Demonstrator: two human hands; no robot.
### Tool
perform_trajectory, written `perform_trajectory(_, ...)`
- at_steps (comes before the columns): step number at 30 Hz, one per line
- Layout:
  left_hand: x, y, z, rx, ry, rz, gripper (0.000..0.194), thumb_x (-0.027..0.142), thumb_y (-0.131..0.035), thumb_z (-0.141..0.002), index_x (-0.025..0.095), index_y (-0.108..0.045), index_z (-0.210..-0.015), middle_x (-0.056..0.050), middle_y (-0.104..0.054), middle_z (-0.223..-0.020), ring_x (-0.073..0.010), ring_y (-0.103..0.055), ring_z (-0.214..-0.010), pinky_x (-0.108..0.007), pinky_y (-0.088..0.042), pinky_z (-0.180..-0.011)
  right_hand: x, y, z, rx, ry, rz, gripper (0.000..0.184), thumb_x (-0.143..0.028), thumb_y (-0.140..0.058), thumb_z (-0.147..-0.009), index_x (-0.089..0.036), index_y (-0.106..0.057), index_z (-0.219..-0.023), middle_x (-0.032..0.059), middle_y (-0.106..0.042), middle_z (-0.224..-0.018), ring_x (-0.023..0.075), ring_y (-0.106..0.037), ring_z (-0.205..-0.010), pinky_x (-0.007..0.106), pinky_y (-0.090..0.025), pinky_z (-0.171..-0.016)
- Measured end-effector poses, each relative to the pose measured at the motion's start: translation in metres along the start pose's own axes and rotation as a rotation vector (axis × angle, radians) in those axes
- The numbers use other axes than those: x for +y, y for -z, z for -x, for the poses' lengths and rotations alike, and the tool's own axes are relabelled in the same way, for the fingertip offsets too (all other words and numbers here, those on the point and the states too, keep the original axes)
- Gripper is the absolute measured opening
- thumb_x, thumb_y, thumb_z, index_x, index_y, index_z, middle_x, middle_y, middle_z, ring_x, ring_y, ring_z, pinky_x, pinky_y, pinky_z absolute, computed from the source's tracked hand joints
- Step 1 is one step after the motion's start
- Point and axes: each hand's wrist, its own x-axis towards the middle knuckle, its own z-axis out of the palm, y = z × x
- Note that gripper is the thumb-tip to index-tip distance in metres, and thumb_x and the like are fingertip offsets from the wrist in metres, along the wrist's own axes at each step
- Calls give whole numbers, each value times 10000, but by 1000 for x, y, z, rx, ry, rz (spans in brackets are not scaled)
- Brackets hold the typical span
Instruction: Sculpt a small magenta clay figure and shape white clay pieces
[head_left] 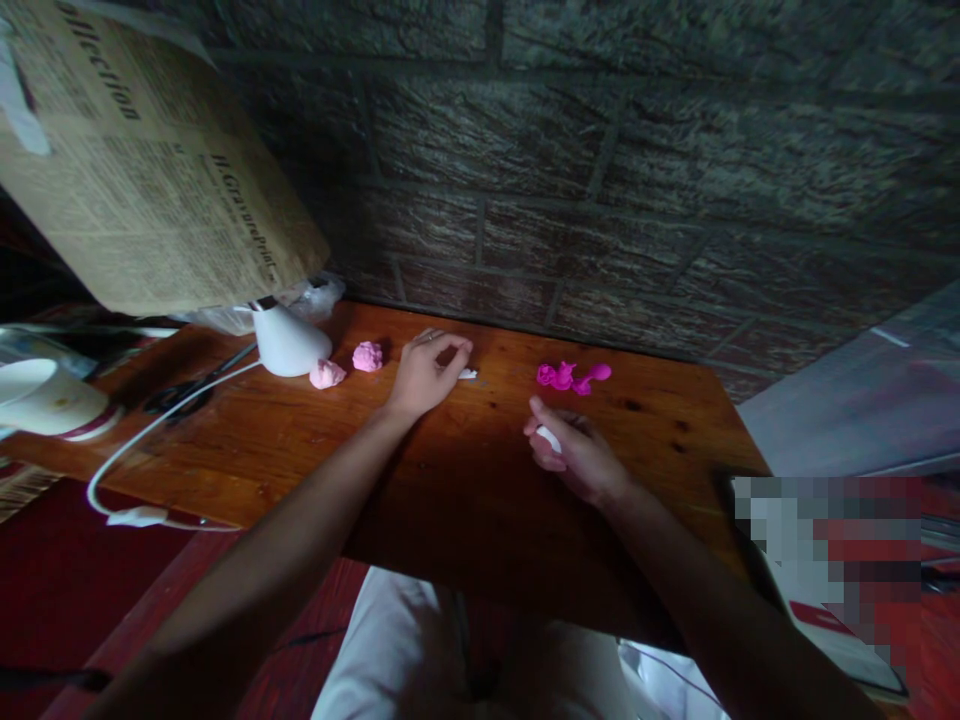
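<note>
My left hand (429,372) rests on the wooden table with thumb and forefinger brought together in a ring. Whatever may be between those fingertips is too small to make out. Small white bits (468,374) lie on the wood just beneath them. My right hand (576,455) is closed around a smooth white lump (550,438), held over the table, thumb pointing up. Beyond it sits a cluster of magenta shaped pieces (564,377), one rounded like a spoon bowl. Left of my left hand are two crumpled pink lumps, one (367,356) farther back and one (327,374) by the lamp base.
A lamp with a newsprint shade (172,180) and white base (289,340) stands at the left, its white cord (112,455) crossing the table edge. Dark-handled scissors (180,395) and a paper cup (49,398) lie farther left. A brick wall (510,200) borders the back.
</note>
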Motion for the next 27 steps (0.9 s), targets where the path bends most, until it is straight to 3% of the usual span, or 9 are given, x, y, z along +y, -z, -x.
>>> perform_trajectory(5,0,-3,3,-176,-66,31,245,361,-581,-955,170,-733,-934,-85,-770,-924,-209,-712,-889,-344,-543,-855,-2,1,-2,-16,-72,-59,687,-745,-698,-714,-218,-364,-426,-97,-241,-367,31,-175,-325,230,-79,-352)
perform_trajectory(9,-14,-5,3,-405,-137,-20,318,433,-701,-868,175,-732,-1052,-113,-758,-1073,-254,-703,-1020,-394,-546,-908,-8,6,1,-75,-100,-114,731,-786,-522,-818,-237,-288,-396,-89,-177,-350,45,-140,-306,250,-61,-342)
perform_trajectory(12,-25,-6,3,-506,-169,-45,203,343,-669,-894,190,-747,-1003,-93,-764,-1045,-244,-704,-1014,-393,-535,-930,-10,8,3,-139,-87,-130,735,-784,-527,-812,-242,-259,-393,-87,-166,-347,49,-149,-302,252,-79,-342)
perform_trajectory(15,-32,-6,1,-541,-153,-62,187,207,-575,-921,200,-754,-976,-75,-770,-1016,-229,-705,-996,-388,-520,-952,-6,7,2,-179,-68,-151,707,-772,-612,-758,-229,-319,-411,-87,-222,-355,48,-188,-318,233,-130,-345)
perform_trajectory(18,-33,-1,0,-539,-110,-100,233,176,-537,-914,198,-750,-1007,-76,-768,-1046,-229,-699,-1012,-393,-512,-978,0,4,0,-174,-58,-122,593,-673,-752,-706,-199,-466,-493,-75,-383,-422,56,-334,-373,204,-269,-381)
perform_trajectory(20,-32,3,-1,-510,-100,-133,252,189,-516,-921,186,-747,-1021,-86,-764,-1051,-232,-695,-1016,-391,-518,-974,3,2,0,-154,-65,-44,463,-585,-814,-693,-172,-611,-632,-31,-563,-563,79,-499,-468,195,-334,-414)
perform_trajectory(22,-30,6,-2,-483,-100,-171,264,202,-504,-922,183,-745,-1030,-92,-760,-1050,-236,-695,-1011,-386,-527,-956,5,0,1,-138,-72,24,411,-520,-843,-685,-161,-707,-833,21,-681,-755,98,-599,-565,181,-311,-405)
perform_trajectory(24,-28,6,-2,-469,-89,-205,267,206,-505,-915,190,-742,-1035,-89,-759,-1037,-235,-699,-990,-380,-535,-933,5,-1,2,-134,-63,26,439,-478,-858,-679,-168,-724,-958,10,-679,-779,73,-567,-533,169,-235,-381)
perform_trajectory(27,-25,2,0,-472,-78,-208,265,204,-516,-902,189,-734,-1053,-90,-759,-1050,-239,-700,-1001,-390,-531,-943,4,1,1,-117,-32,-44,449,-549,-825,-697,-162,-719,-899,-90,-481,-536,23,-328,-377,171,-137,-358)
